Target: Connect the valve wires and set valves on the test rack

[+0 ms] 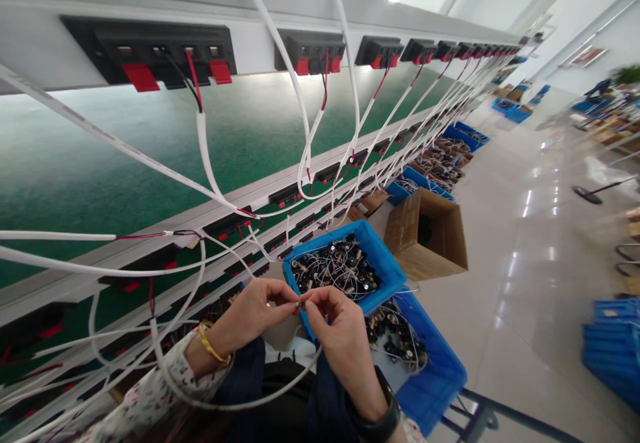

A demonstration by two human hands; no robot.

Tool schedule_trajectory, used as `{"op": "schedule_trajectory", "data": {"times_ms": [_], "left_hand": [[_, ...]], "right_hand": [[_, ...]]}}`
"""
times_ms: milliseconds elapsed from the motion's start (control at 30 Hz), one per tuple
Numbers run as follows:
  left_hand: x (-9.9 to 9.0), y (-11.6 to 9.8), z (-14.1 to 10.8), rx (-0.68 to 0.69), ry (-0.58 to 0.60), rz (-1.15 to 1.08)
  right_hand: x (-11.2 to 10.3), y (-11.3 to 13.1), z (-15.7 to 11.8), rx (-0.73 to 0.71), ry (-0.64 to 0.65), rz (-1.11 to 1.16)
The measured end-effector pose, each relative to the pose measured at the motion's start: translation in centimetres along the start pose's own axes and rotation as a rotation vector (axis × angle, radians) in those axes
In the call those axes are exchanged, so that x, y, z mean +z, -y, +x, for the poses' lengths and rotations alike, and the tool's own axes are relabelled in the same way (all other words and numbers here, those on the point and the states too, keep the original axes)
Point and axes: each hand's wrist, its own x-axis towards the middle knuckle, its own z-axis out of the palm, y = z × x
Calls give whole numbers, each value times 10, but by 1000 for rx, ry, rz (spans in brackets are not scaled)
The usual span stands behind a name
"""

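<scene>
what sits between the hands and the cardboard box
In the head view, a blue bin full of small black wired parts lies between the hands and the cardboard box.

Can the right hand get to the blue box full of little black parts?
Probably yes: the right hand sits just beside the upper blue bin, whose top is open, with nothing between them.

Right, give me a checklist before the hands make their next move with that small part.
1. Left hand pinching the small part: ok.
2. Right hand pinching it from the other side: ok.
3. Part's type and wire ends: cannot tell, too small.
4. Upper blue bin holds parts within reach: ok.
5. White cable looped under the wrists, clear of the fingers: ok.
6. Lower blue bin sits steady: cannot tell.
</scene>
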Motion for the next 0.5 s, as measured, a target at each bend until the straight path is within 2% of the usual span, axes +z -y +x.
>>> {"op": "schedule_trajectory", "data": {"times_ms": [233, 367, 500], "left_hand": [[2, -3, -1, -49, -8, 73], [4, -2, -2, -69, 1, 17], [4, 5, 1, -77, 52, -171]], "right_hand": [[3, -11, -3, 9, -25, -62], [1, -16, -9, -16, -21, -34], [2, -19, -11, -26, -30, 115]]}}
